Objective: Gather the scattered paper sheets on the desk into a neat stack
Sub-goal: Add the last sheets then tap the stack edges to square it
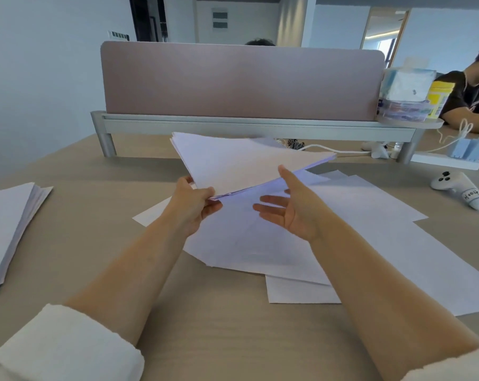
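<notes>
My left hand (195,202) pinches the near corner of a bundle of white sheets (241,160) and holds it lifted and tilted above the desk. Beside it, my right hand (290,209) is spread with the palm facing left; its thumb touches the bundle's right edge and the fingers reach under it. Several loose white sheets (370,215) lie fanned out and overlapping on the desk below and to the right, with one sheet (299,294) poking out at the near side. Another stack of paper (7,224) rests at the desk's left edge.
A mauve divider panel (241,81) on a grey rail closes the desk's far side. At the right lie a white game controller (458,189), a white power strip (444,159) with blue plugs, cables, a tissue box (409,83) and a yellow tub (439,99). A person sits at far right.
</notes>
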`<state>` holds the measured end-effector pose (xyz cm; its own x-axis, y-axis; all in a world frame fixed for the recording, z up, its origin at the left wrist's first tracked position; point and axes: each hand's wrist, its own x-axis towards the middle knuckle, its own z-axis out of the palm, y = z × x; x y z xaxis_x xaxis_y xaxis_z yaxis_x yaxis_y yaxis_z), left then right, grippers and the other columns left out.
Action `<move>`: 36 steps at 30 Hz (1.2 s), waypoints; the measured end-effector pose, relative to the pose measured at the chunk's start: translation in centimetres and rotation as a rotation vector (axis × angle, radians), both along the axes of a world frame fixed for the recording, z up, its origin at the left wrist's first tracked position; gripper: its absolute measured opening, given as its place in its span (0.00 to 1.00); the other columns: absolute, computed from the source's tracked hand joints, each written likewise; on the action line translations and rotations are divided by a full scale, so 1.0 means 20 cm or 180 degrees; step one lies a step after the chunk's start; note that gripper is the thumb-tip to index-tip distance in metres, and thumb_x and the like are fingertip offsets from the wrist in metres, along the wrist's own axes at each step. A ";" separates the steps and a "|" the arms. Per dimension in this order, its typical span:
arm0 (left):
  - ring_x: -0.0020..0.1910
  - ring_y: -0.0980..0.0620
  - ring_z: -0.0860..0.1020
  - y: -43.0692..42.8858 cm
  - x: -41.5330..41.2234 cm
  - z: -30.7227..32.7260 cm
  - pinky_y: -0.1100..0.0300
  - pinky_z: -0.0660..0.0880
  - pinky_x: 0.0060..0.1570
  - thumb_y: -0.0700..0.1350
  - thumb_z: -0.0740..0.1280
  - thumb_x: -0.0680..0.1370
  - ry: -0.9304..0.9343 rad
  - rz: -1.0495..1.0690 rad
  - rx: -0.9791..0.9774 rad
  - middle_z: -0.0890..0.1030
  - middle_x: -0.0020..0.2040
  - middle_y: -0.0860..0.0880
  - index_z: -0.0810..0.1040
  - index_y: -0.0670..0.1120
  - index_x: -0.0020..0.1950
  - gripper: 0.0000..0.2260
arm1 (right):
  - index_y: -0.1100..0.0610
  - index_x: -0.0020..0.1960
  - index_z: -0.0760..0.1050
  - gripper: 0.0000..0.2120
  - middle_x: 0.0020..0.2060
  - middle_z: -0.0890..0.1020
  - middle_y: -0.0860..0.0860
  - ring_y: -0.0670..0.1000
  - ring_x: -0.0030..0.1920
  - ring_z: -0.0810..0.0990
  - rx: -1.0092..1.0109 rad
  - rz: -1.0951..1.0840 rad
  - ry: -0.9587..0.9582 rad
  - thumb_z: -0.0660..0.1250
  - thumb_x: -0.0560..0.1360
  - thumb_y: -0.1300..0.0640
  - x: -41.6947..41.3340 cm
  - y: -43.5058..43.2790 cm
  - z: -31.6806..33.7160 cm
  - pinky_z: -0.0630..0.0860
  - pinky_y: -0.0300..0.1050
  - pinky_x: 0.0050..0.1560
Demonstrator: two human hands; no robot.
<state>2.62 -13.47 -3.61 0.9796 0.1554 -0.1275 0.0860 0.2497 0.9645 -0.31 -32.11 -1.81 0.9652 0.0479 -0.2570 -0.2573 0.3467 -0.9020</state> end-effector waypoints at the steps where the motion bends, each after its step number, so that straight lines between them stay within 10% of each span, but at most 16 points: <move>1: 0.37 0.51 0.78 0.02 -0.01 0.01 0.65 0.76 0.25 0.32 0.62 0.78 -0.0033 0.0010 0.0019 0.75 0.56 0.42 0.62 0.41 0.68 0.21 | 0.57 0.60 0.68 0.16 0.56 0.77 0.61 0.58 0.41 0.82 -0.0085 -0.0074 -0.0065 0.65 0.77 0.50 0.03 0.06 0.00 0.81 0.48 0.41; 6: 0.41 0.49 0.81 0.16 -0.02 -0.01 0.62 0.78 0.30 0.32 0.64 0.74 0.0015 -0.0175 0.0542 0.81 0.50 0.44 0.71 0.38 0.64 0.19 | 0.63 0.64 0.67 0.21 0.54 0.77 0.59 0.54 0.41 0.78 -0.0349 -0.0442 0.0010 0.54 0.74 0.76 0.14 0.23 -0.12 0.78 0.41 0.25; 12: 0.65 0.40 0.69 0.44 0.05 -0.08 0.50 0.69 0.62 0.44 0.67 0.74 0.0582 0.0807 0.2517 0.66 0.69 0.40 0.53 0.41 0.75 0.34 | 0.61 0.45 0.69 0.12 0.41 0.76 0.56 0.56 0.43 0.76 -0.0896 -0.0424 0.0173 0.54 0.74 0.76 0.14 0.28 -0.21 0.80 0.57 0.48; 15: 0.71 0.40 0.64 0.47 0.08 -0.14 0.52 0.63 0.67 0.49 0.64 0.77 0.0561 0.0461 0.3153 0.62 0.73 0.39 0.59 0.40 0.75 0.30 | 0.57 0.41 0.70 0.16 0.39 0.77 0.52 0.52 0.40 0.77 -0.0755 -0.0436 0.0007 0.53 0.74 0.76 0.13 0.30 -0.18 0.79 0.47 0.34; 27: 0.65 0.40 0.67 0.52 0.09 -0.21 0.51 0.66 0.65 0.59 0.61 0.76 0.0681 -0.0191 0.4907 0.71 0.65 0.41 0.67 0.43 0.69 0.28 | 0.69 0.61 0.73 0.16 0.58 0.77 0.60 0.60 0.57 0.75 -0.1415 -0.0578 0.0207 0.63 0.76 0.63 0.08 0.30 -0.16 0.71 0.52 0.61; 31: 0.65 0.41 0.68 0.52 0.09 -0.21 0.52 0.64 0.64 0.60 0.62 0.75 0.0622 -0.0176 0.5021 0.71 0.65 0.41 0.68 0.45 0.69 0.28 | 0.64 0.50 0.74 0.05 0.42 0.73 0.55 0.53 0.37 0.70 -0.0621 -0.0730 0.0353 0.63 0.75 0.64 0.07 0.27 -0.13 0.71 0.46 0.44; 36: 0.68 0.44 0.67 0.50 0.08 -0.18 0.55 0.60 0.65 0.58 0.63 0.77 0.0550 -0.0164 0.5056 0.70 0.68 0.43 0.67 0.46 0.71 0.26 | 0.61 0.41 0.71 0.05 0.36 0.70 0.53 0.54 0.38 0.73 -0.0115 -0.0914 0.0439 0.63 0.75 0.67 0.08 0.24 -0.14 0.72 0.45 0.48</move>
